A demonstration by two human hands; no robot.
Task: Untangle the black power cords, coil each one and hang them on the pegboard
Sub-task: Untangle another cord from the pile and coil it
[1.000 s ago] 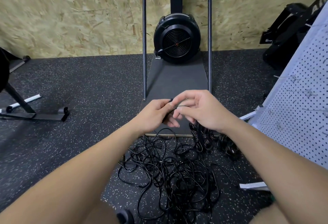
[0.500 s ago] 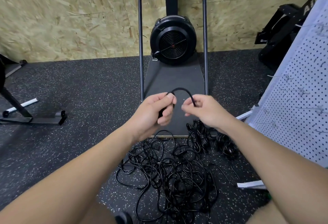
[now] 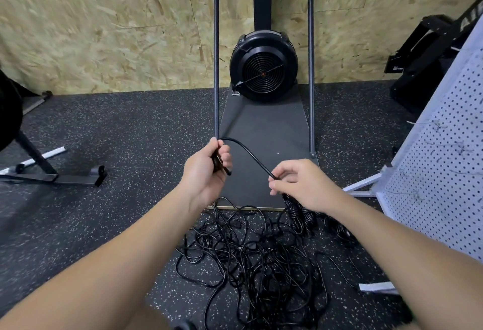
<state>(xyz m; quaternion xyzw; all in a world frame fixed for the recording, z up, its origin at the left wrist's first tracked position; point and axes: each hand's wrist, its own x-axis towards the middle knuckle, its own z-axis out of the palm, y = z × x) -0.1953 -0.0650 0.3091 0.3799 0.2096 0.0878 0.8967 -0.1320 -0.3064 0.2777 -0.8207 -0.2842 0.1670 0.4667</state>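
Your left hand (image 3: 206, 170) grips the plug end of one black cord (image 3: 251, 156), fingers curled around it; your right hand (image 3: 304, 186) pinches the same cord further along. The tangled pile (image 3: 251, 259) lies on the floor just below. Feed the cord slowly through your right fingers, lifting loops free rather than tugging, so knots don't tighten. The pegboard (image 3: 439, 173) stands to your right.

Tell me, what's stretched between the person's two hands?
In the head view, a black cord arcs from the left hand down to the right hand, above the gray base plate.
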